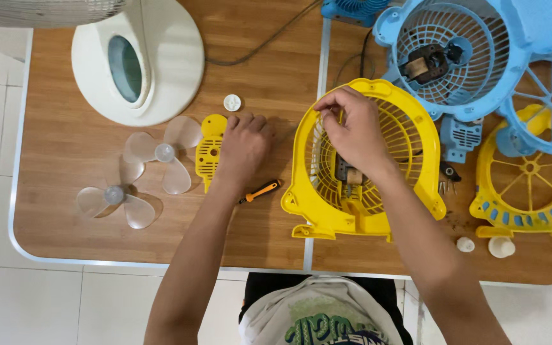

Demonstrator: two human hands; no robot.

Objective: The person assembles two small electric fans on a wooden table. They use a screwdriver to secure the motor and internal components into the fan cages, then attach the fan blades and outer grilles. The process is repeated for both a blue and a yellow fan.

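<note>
Right hand (352, 131): closed in a pinch at the upper left rim of the yellow fan housing (416, 128), fingertips on the grille; what is pinched, cannot tell.
Left hand (244, 145): knuckles curled, pressing on the yellow motor cover plate (210, 150); not gripping it outright.
Fan housing: flat on the wooden worktop (65, 147), grille up, motor (346, 174) in the middle, directly below the right hand.
Cover plate: long axis running away from the body, left of the housing, nearer the left hand.
Orange-handled screwdriver (260, 191): between plate and housing, just below the left hand, slanted.
Nearby: 2 clear fan blades (161, 153), white cap (232, 102), blue fan housing (455, 51).
</note>
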